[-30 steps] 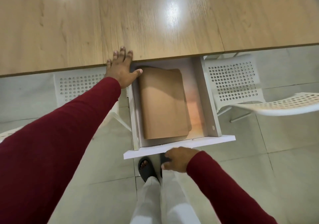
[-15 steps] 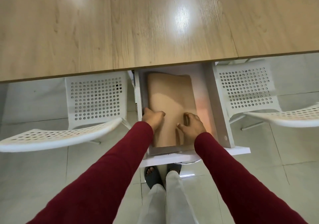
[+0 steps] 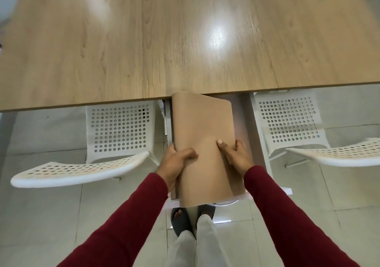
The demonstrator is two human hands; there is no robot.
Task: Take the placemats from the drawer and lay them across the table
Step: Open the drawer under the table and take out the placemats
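1. Hands first, nearest the body: the left hand (image 3: 176,162) curls round the left long edge of the tan, thin, rounded-corner placemats (image 3: 202,141), thumb on top; the right hand (image 3: 234,155) clamps the right long edge, thumb flat on the upper face, fingers wrapped over the edge
2. Placemats sit between the two hands as one stack, held near its near end; how many sheets there are cannot be told
3. Long axis of the stack runs straight away from the body, its far end tipped up over the front edge of the pale wood-grain counter (image 3: 185,40), its near end hanging over the front of the white open drawer (image 3: 254,131)
4. Both hands are about equally near the stack; the counter lies dead ahead and just above, so I judge the coming move to be a lift forward along that long axis
5. White perforated plastic chairs (image 3: 115,135) stand either side of the drawer
6. Half a second earlier the stack lay flat in the drawer with the hands just reaching its sides; now it is raised clear of the drawer
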